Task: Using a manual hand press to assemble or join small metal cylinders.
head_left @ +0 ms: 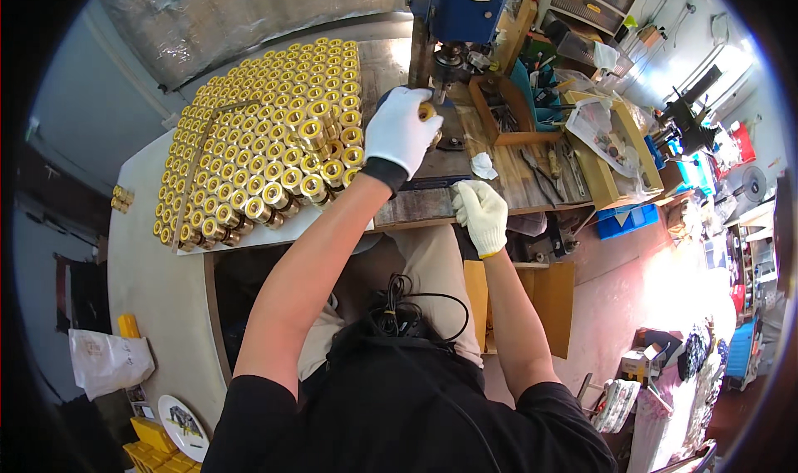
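Note:
My left hand (401,134), in a white glove with a dark cuff, is closed around a brass threaded fitting (427,111). It is just left of and below the chuck (450,61) of a blue drill press (462,9). My right hand (482,217), in a cream knitted glove, is at the bench's front edge beside a dark flat bar (435,183). Its fingers are curled together, and what they hold, if anything, is hidden. Many similar brass fittings (259,150) stand upright in close rows to the left, a few stacked on top of others.
A crumpled white tissue (483,166) and pliers (542,179) lie right of my hands. Behind them are an orange-brown tool tray (495,107) and a teal bin (540,99). A wooden box (611,189) stands at the bench's right end. Cables (397,311) hang over my lap.

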Tool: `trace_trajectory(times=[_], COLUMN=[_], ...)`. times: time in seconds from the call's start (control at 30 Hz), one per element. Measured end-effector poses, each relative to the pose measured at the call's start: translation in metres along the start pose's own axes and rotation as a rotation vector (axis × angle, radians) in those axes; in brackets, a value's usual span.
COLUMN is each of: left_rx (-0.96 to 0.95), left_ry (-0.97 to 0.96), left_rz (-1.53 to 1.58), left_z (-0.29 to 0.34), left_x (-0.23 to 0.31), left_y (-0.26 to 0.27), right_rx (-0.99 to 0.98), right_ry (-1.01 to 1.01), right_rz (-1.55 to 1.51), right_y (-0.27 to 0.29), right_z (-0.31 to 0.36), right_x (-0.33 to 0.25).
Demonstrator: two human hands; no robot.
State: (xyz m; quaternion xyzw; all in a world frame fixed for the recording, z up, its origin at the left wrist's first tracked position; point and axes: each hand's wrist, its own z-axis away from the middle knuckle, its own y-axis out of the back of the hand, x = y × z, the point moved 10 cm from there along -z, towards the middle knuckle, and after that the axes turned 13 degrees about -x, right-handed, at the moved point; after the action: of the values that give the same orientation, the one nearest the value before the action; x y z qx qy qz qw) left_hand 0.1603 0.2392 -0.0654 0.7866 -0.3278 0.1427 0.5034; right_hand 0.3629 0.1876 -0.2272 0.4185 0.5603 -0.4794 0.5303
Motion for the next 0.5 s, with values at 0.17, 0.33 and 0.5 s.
trace_trajectory(times=[0.17, 0.33, 0.5], left_rx=[-0.047, -0.08, -0.221], left_ry=[0.068, 0.021, 0.298], left_rz=[-0.014, 0.313, 0.433], left_z=[-0.012, 0.099, 0.234], left_x=[0.017, 0.017, -0.034], left_y=[-0.001, 0.019, 0.02], right_rx=[-0.01, -0.051, 0.134], right_ry=[0.026, 0.033, 0.376], right_rz=[0.024, -0.054, 0.125], right_y=[0.007, 0.006, 0.039], right_z=[0.003, 0.003, 0.008], right_x=[0.0, -0.001, -0.136])
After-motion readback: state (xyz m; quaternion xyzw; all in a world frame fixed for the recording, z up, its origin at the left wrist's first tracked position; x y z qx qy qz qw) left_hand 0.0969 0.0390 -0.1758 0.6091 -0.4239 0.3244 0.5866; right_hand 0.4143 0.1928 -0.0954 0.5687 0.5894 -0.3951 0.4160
